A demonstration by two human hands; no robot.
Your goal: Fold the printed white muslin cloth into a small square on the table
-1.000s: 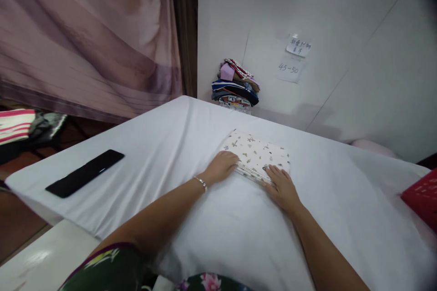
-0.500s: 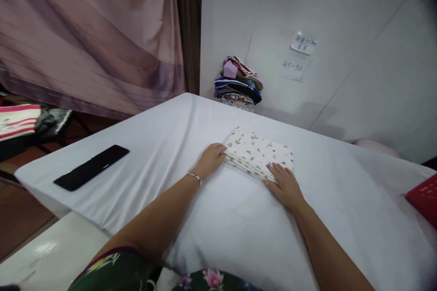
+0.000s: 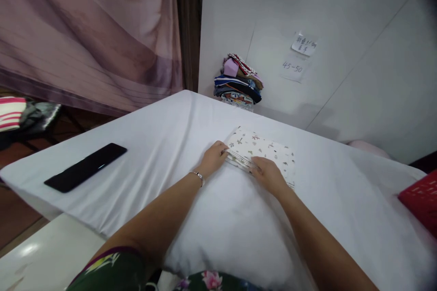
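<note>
A folded white cloth (image 3: 262, 145) with small brown and grey printed motifs lies on the white-covered table, its stacked fold layers facing me. My left hand (image 3: 215, 157) pinches the cloth's near left corner between thumb and fingers. Around the middle of the near folded edge, my right hand (image 3: 268, 173) is closed, fingers curled over the layers. The right end of the cloth extends past my right hand and lies loose. A bracelet (image 3: 199, 176) circles my left wrist.
To the left lies a flat black object (image 3: 87, 167). A stack of folded clothes (image 3: 238, 82) stands by the wall behind the table (image 3: 160, 122). A red item (image 3: 421, 200) sits at the right edge. Handwritten paper notes (image 3: 293, 68) hang on the wall; a curtain (image 3: 102, 32) hangs at left.
My right hand has slid left from the cloth's near right corner to the middle of its near edge and closed there. The left hand keeps its hold on the left corner.
</note>
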